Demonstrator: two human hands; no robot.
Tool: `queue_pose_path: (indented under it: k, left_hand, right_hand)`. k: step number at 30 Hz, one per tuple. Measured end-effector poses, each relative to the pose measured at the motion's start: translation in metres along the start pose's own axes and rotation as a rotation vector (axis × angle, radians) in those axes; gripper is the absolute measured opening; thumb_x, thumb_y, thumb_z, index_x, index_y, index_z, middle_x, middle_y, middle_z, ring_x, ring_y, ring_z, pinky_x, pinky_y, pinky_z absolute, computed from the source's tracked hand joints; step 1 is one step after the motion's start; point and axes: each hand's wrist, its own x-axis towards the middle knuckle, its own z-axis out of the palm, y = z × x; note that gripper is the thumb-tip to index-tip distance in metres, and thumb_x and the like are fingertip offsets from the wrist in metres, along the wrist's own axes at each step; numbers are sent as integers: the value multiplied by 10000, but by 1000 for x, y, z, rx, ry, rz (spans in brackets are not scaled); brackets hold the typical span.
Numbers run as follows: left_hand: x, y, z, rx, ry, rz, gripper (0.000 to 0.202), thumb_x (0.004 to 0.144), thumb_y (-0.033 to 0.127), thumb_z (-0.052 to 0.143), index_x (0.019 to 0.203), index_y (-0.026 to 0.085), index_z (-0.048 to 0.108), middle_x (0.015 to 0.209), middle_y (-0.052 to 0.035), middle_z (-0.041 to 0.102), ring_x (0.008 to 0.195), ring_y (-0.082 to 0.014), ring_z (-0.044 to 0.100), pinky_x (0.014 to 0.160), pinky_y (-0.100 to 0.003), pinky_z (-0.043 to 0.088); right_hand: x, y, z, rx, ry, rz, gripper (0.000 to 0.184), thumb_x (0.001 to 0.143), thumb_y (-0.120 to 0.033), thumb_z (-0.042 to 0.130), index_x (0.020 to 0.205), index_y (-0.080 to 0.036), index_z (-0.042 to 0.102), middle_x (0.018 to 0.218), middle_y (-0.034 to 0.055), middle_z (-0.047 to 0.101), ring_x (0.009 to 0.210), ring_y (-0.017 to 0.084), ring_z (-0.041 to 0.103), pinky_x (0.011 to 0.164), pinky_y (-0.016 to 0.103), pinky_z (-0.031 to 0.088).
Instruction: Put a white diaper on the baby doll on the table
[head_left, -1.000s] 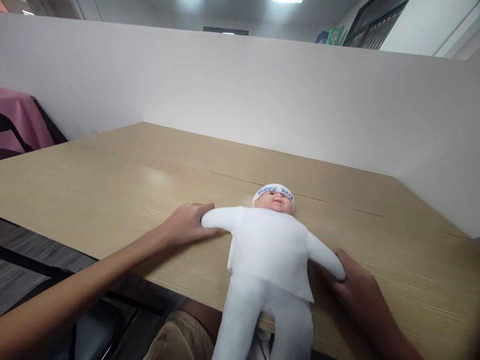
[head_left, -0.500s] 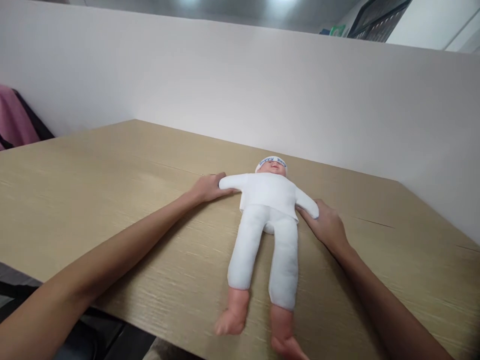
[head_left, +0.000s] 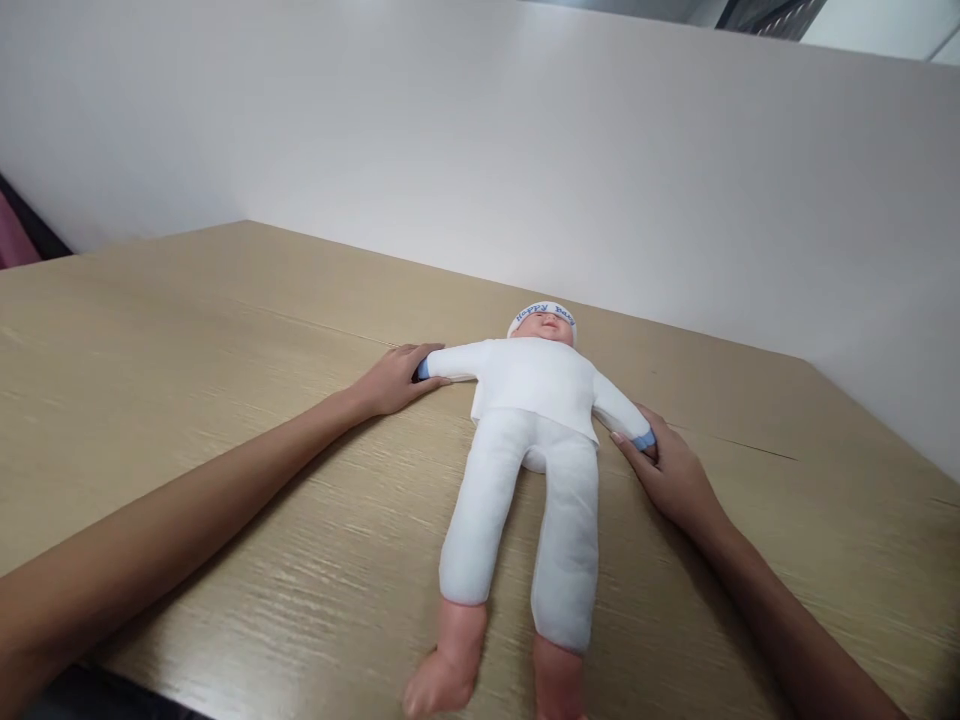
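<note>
Wall: a pale wall (head_left: 420, 150) fills the upper frame, its top edge showing at upper right.
Table: light wood-grain table (head_left: 315, 300) across the whole lower frame, with a thin seam running behind the doll.
Left edge: a bit of pink cloth (head_left: 11, 235) beside something dark.
Left hand: the left hand (head_left: 394, 378), left of centre, is curled around one sleeve end, thumb below, fingers above.
Doll, place: the doll (head_left: 536, 385) lies on its back on the table, from the centre down to the bottom edge, head toward the wall.
Doll, done: it appears fully laid down, arms spread to both sides, legs straight and slightly apart.
Doll, left: neither hand is off the sleeves yet, so letting go seems to remain.
Doll, looks: white shirt and trousers, smooth and plump; blue cuffs (head_left: 643, 440); white cap (head_left: 541, 309) with blue lettering; bare pink feet (head_left: 442, 680), one cut by the frame.
Right hand: the right hand (head_left: 679, 470), right of centre, is wrapped around the other sleeve end, seemingly loosely; firmness cannot be told.
Upper right: a dark frame (head_left: 772, 17) above the wall.
</note>
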Motion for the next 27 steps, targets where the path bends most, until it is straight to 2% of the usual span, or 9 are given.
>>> queue_pose_path:
  k: [4, 7, 11, 13, 18, 21, 27]
  left_hand:
    - [-1, -2, -3, -22, -12, 1, 779, 1019, 736, 553, 1580, 196, 551, 1508, -178, 690, 1364, -400, 641, 1169, -542, 483]
    - [-8, -7, -8, -11, 3, -12, 813, 991, 752, 577, 1579, 191, 554, 1497, -183, 693, 1356, -401, 638, 1177, -554, 473]
    - [-23, -20, -22, -8, 55, -10, 736, 966, 739, 620, 1469, 202, 625, 1458, -162, 716, 1343, -387, 634, 1175, -551, 460]
    - [-30, -26, -29, -6, 88, -28, 667, 976, 739, 604, 1370, 205, 676, 1388, -158, 749, 1292, -375, 649, 1142, -540, 476]
    - [-34, -34, -37, -6, 106, -54, 559, 1034, 705, 505, 1160, 226, 764, 1209, -121, 807, 1116, -324, 685, 1056, -500, 507]
    - [-32, -36, -34, 2, 96, -60, 545, 1035, 679, 499, 1147, 230, 787, 1156, -108, 816, 1062, -308, 682, 1041, -492, 509]
    - [-29, -40, -30, 17, 94, -73, 566, 1037, 661, 465, 1137, 222, 807, 1155, -118, 804, 1096, -319, 653, 1074, -501, 488]
  right_hand:
    - [0, 4, 2, 32, 11, 0, 666, 1044, -634, 532, 1565, -220, 564, 1433, 159, 731, 1215, 372, 702, 1062, 518, 544]
    - [-3, 14, 2, 0, 43, -22, 721, 1022, -652, 549, 1558, -170, 566, 1418, 199, 725, 1246, 390, 691, 1087, 556, 536]
    - [-18, 31, -8, -46, 112, -28, 774, 988, -667, 578, 1533, -117, 576, 1493, 249, 669, 1372, 414, 629, 1189, 591, 467]
    - [-27, 37, -17, -37, 121, -10, 714, 999, -666, 577, 1484, -145, 621, 1499, 224, 673, 1388, 396, 623, 1207, 576, 457]
    - [-40, 40, -32, 19, 113, 50, 549, 1029, -634, 546, 1313, -211, 748, 1358, 151, 768, 1256, 350, 696, 1129, 538, 517]
    - [-39, 39, -33, 21, 128, 60, 527, 1032, -614, 526, 1251, -215, 791, 1304, 143, 795, 1229, 349, 711, 1107, 540, 527]
    - [-36, 43, -30, -1, 141, 61, 529, 1016, -606, 521, 1195, -211, 823, 1278, 143, 807, 1235, 353, 704, 1117, 547, 514]
